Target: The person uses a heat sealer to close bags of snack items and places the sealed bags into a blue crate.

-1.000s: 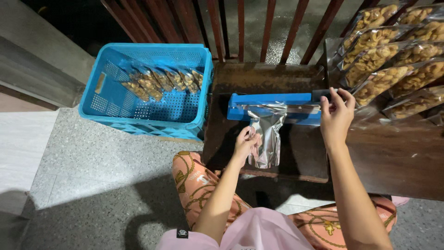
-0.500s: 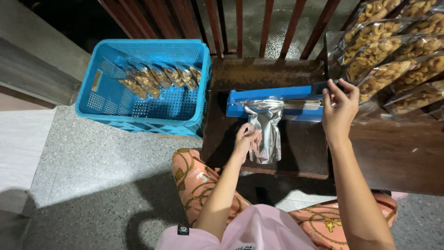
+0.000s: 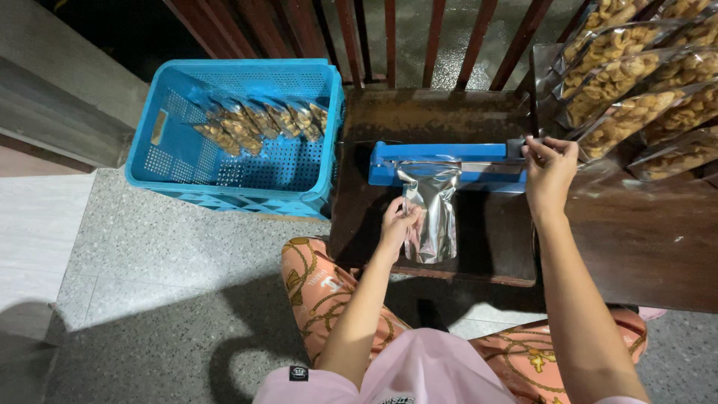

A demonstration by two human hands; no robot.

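Observation:
A silver foil pouch (image 3: pixel 431 211) lies on a dark wooden board (image 3: pixel 486 247), its top edge tucked under the arm of a blue heat sealer (image 3: pixel 449 163). My left hand (image 3: pixel 396 224) grips the pouch's left side. At the sealer's right end my right hand (image 3: pixel 548 170) holds the handle of the arm, which is down on the pouch.
A blue plastic crate (image 3: pixel 239 135) at the left holds several filled snack pouches (image 3: pixel 258 120). More clear bags of snacks (image 3: pixel 643 82) are piled at the upper right on a dark wooden table (image 3: pixel 643 239). Wooden railing bars (image 3: pixel 359 34) stand behind.
The pouch's top has been slid further under the sealer arm. My right hand shifted slightly along the handle; my left hand stayed on the pouch.

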